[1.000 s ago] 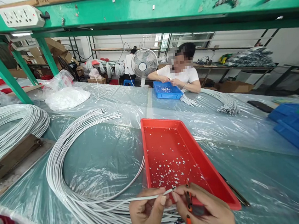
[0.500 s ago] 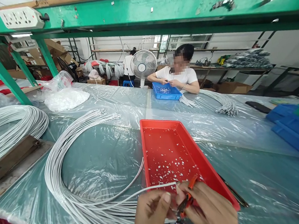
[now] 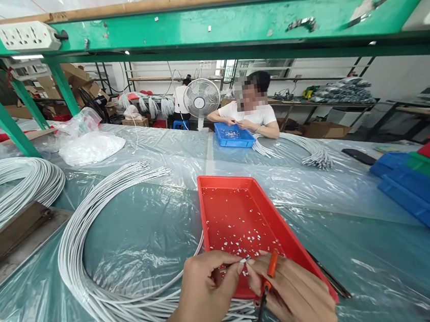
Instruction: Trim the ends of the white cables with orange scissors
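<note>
Over the near end of a red tray [image 3: 295, 234], my left hand [image 3: 205, 285] pinches the end of a white cable [image 3: 244, 261] between thumb and forefinger. My right hand [image 3: 301, 290] meets it there, its fingertips against the cable tip, with orange-handled pliers [image 3: 272, 264] held in the palm and their dark jaws pointing down. Small white scraps [image 3: 242, 237] are scattered on the tray floor. A looped bundle of white cables [image 3: 70, 248] curves round to the left, its near ends running under my hands.
A dark metal tool [image 3: 330, 274] lies along the tray's right side. Stacked blue bins [image 3: 419, 201] stand at right. Further left are another cable coil [image 3: 48, 178] and a metal block [image 3: 15, 233]. Across the table a person works over a blue tray [image 3: 236, 141]. A green shelf beam [image 3: 185, 28] spans overhead.
My left hand has turned and risen to the cable tip, which now lies between both hands' fingertips. The pliers have swung more upright, jaws down. The view has shifted slightly.
</note>
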`<state>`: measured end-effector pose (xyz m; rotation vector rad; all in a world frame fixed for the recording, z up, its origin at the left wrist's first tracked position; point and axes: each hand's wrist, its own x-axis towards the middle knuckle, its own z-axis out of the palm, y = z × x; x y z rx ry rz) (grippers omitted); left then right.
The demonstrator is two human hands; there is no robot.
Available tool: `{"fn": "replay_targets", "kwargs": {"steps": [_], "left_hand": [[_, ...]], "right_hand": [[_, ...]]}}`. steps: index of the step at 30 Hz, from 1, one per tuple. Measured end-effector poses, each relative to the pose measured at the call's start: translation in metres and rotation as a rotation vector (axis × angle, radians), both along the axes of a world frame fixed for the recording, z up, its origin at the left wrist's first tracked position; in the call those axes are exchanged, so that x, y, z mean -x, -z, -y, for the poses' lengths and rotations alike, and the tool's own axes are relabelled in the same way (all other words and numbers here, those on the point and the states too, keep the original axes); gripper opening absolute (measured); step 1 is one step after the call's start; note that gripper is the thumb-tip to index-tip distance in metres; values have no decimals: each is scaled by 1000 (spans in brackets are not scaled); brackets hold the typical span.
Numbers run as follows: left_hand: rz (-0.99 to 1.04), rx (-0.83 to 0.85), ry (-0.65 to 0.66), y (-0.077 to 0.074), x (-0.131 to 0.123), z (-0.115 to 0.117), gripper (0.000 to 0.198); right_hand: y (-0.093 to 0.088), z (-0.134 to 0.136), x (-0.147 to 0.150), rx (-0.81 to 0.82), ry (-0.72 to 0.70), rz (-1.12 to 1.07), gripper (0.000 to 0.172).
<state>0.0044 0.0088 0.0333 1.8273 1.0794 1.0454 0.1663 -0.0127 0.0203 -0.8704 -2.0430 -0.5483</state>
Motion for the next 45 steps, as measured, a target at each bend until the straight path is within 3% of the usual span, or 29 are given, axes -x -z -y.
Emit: {"fn": "replay_targets", "kwargs": {"steps": [9, 14, 25, 28, 34, 37, 41, 45], "left_hand": [[95, -27, -4, 4, 0, 5, 15], [151, -4, 74, 4, -1, 9, 25], [315, 108, 156, 4, -3, 8, 27], [343, 131, 85, 7, -4, 6, 23], [203, -41, -208, 12, 1, 1, 14], [223, 38, -179, 7, 3, 0, 18], [359, 306, -46, 0, 2, -2, 22], [465, 513, 52, -1, 4, -6, 26]], "right_hand": [[1, 1, 1, 26, 28, 48, 18], [-5, -2, 12, 25, -21, -112, 19], [-15, -2, 23, 279, -47, -356, 13], [-13, -2, 24, 305, -2, -418, 11], [-13, 10, 35, 319, 22, -398, 15], [-17, 13, 35, 304, 43, -405, 16], [-14, 0, 13, 295, 184, -435, 8], [0, -22, -15, 491, 400, -172, 19]]}}
